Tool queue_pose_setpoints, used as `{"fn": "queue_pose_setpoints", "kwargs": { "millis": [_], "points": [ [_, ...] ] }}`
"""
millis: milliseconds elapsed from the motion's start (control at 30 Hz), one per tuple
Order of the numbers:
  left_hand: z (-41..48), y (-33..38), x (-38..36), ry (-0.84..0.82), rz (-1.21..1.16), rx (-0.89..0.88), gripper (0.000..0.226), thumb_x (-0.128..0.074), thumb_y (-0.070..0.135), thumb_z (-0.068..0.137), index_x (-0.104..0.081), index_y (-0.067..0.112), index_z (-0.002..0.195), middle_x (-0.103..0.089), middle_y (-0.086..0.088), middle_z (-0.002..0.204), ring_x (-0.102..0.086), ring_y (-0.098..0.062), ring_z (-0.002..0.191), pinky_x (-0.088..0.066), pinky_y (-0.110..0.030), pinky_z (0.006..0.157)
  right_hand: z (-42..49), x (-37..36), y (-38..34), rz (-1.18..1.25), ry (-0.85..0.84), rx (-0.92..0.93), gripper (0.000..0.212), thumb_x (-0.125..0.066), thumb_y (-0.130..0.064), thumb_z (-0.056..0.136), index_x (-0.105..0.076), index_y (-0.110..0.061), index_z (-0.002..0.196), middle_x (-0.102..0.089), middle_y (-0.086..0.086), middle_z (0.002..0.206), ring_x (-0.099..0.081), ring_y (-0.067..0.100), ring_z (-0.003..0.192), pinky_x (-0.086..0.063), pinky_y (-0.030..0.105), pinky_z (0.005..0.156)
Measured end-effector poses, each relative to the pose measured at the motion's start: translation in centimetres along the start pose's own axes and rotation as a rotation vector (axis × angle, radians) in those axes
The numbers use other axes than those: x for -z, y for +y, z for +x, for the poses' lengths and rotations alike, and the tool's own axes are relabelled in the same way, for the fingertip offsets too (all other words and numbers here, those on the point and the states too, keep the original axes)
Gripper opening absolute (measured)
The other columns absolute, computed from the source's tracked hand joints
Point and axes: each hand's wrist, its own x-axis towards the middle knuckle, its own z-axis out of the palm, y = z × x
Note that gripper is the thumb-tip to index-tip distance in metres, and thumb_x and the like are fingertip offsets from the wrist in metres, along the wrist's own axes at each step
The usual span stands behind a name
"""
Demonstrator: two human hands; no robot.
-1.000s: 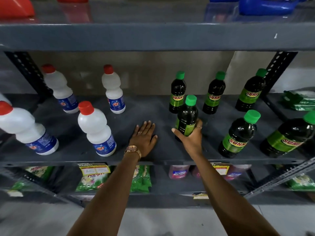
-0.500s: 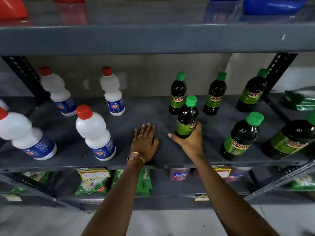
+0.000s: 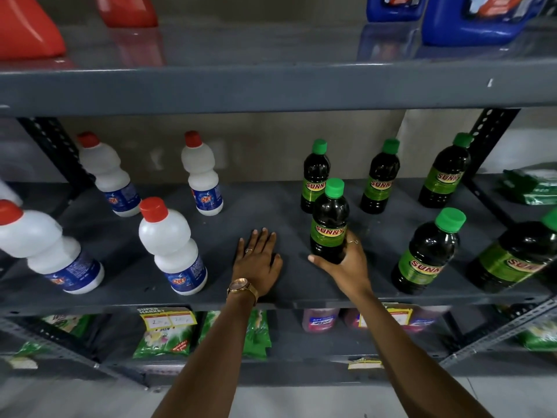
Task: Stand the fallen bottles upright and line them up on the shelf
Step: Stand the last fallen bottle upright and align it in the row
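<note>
Right hand (image 3: pixel 346 267) grips dark bottle (image 3: pixel 329 224); upright.

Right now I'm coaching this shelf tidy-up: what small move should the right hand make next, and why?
Probably ease the held bottle slightly toward the shelf's front edge, then let go. The right hand has its grip on the base, and the bottle stands upright but a little behind the two front dark bottles to its right. The left hand lies flat on the shelf, holding nothing.

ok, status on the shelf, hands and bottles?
Right hand wrapped round the base of a green-capped Sunny bottle, upright. Left hand flat on the shelf, holding nothing. No bottle lying down in view. Nothing blocking.
</note>
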Motion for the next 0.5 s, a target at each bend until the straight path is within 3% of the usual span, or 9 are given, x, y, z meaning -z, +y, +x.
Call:
{"fn": "queue_pose_setpoints", "kwargs": {
  "millis": [200, 400, 500],
  "points": [
    [0.0, -0.1, -0.1, -0.011, -0.007, -0.001, 0.070, -0.008, 0.047, 0.081, -0.016, 0.020, 0.145, -0.015, -0.002, 0.156, -0.004, -0.017, 0.142, 0.004, -0.042, 0.114, 1.3, 1.1, 0.5, -0.019, -0.086, -0.052, 0.070, -0.090, -0.027, 0.058, -0.058, -0.012, 0.118, -0.069, 0.008, 0.114, -0.065, 0.022, 0.107, -0.052, 0.043, 0.093],
    [0.0, -0.2, -0.4, 0.018, -0.013, -0.011, 0.075, -0.006, 0.049, 0.077, -0.021, 0.019, 0.144, -0.018, -0.003, 0.155, -0.007, -0.019, 0.142, 0.003, -0.043, 0.114, -2.3, 3.4, 0.3, -0.036, -0.265, -0.065, 0.066, -0.090, -0.033, 0.057, -0.061, -0.020, 0.114, -0.069, -0.003, 0.109, -0.064, 0.010, 0.105, -0.050, 0.027, 0.094],
    [0.0, -0.2, -0.4, 0.017, 0.004, -0.014, 0.076, -0.004, 0.050, 0.077, -0.020, 0.019, 0.144, -0.018, -0.004, 0.155, -0.007, -0.019, 0.142, 0.002, -0.044, 0.114, -4.3, 4.1, 0.4, -0.088, -0.298, -0.045, 0.063, -0.089, -0.034, 0.059, -0.061, -0.019, 0.113, -0.069, -0.003, 0.104, -0.064, 0.008, 0.099, -0.048, 0.013, 0.083]
  ]
}}
